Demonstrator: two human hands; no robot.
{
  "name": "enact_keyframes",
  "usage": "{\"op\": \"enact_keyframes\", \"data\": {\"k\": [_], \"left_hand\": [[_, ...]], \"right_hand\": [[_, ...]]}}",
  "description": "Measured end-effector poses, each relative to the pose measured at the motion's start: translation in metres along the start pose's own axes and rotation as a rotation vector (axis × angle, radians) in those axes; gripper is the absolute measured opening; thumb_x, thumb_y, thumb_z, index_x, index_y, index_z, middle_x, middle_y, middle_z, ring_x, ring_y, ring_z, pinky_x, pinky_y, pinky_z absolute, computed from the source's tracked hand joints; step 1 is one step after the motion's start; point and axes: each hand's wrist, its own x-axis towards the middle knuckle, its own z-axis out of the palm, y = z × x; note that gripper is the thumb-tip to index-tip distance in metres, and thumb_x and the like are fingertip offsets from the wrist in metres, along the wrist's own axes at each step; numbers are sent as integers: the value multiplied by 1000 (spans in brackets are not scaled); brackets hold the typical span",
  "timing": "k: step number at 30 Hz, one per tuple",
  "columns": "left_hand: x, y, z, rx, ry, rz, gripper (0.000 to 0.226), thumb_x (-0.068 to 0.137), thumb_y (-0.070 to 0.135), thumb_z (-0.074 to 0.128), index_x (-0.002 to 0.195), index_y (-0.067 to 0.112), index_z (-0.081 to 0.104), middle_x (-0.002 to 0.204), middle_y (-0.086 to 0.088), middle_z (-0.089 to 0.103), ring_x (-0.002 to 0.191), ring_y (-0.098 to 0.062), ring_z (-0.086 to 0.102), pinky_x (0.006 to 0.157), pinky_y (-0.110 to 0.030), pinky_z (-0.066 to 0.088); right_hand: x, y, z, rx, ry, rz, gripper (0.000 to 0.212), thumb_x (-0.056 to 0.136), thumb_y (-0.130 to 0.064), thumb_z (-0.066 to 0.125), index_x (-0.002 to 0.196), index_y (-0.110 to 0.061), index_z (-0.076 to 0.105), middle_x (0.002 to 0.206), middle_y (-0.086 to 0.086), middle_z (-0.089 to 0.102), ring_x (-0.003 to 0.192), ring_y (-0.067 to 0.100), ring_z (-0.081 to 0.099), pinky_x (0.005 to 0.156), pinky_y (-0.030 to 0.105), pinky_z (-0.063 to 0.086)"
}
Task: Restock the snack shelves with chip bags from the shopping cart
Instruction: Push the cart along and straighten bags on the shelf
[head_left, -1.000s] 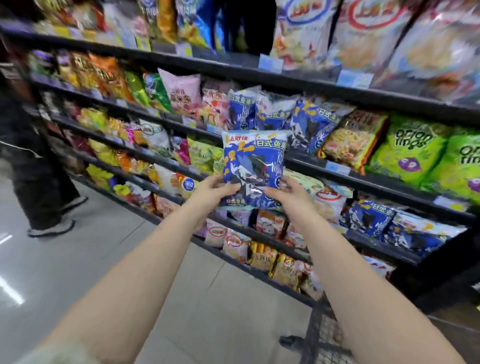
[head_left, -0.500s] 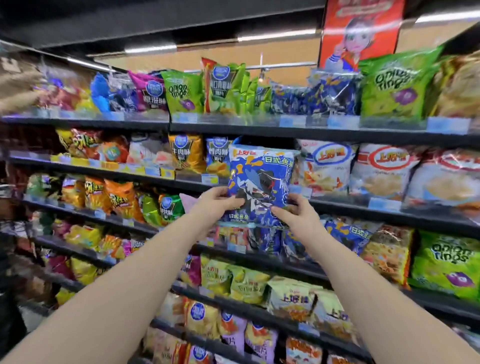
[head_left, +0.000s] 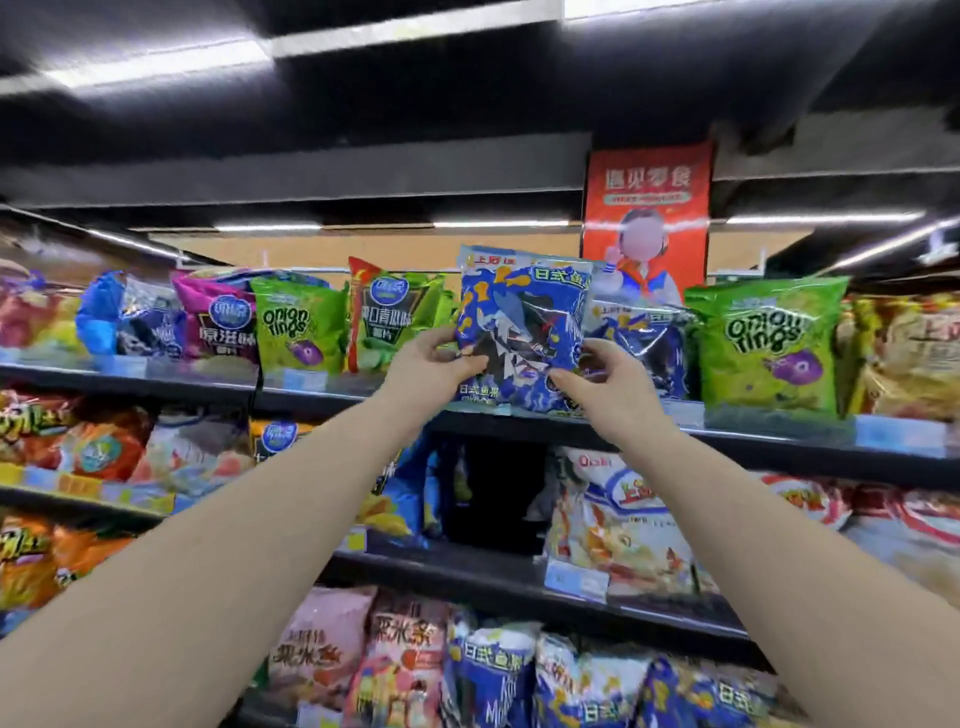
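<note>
The blue chip bag (head_left: 524, 332) is held upright in front of the top shelf (head_left: 769, 449), its lower edge about level with the shelf lip. The frame is blurred, so it may already touch the lip. The left hand (head_left: 431, 369) pinches its lower left side, thumb in front. The right hand (head_left: 608, 384) pinches the lower right the same way. Matching blue bags (head_left: 649, 348) stand just behind and to the right, and a green onion-ring bag (head_left: 769, 348) stands beyond them.

The step in hand looks like placement. The next move calls for pushing the bag back beside its matches, then letting go.

Half a second earlier the bag was one shelf lower. It has since risen, and the view has tilted up with it.
</note>
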Motion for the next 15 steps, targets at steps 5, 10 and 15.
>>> {"op": "enact_keyframes", "data": {"k": [5, 10, 15], "left_hand": [[62, -9, 21, 132, 38, 126, 63, 82, 18, 77, 138, 15, 48, 117, -2, 61, 98, -17, 63, 89, -27, 49], [116, -37, 40, 210, 32, 137, 69, 81, 10, 77, 139, 23, 40, 96, 13, 55, 77, 4, 56, 58, -8, 47], [161, -53, 49, 461, 20, 83, 69, 75, 16, 82, 124, 25, 34, 96, 8, 54, 89, -21, 59, 78, -33, 46]], "right_hand": [[66, 15, -2, -20, 17, -58, 60, 86, -19, 71, 137, -27, 42, 102, -10, 59, 81, 5, 60, 64, 22, 47], [114, 41, 20, -181, -32, -53, 71, 91, -8, 61, 142, -44, 27, 110, -3, 51, 67, 12, 59, 49, 26, 51], [150, 53, 45, -373, -76, -16, 72, 89, -1, 59, 143, -35, 26, 110, 19, 61, 63, 22, 57, 55, 37, 50]]}}
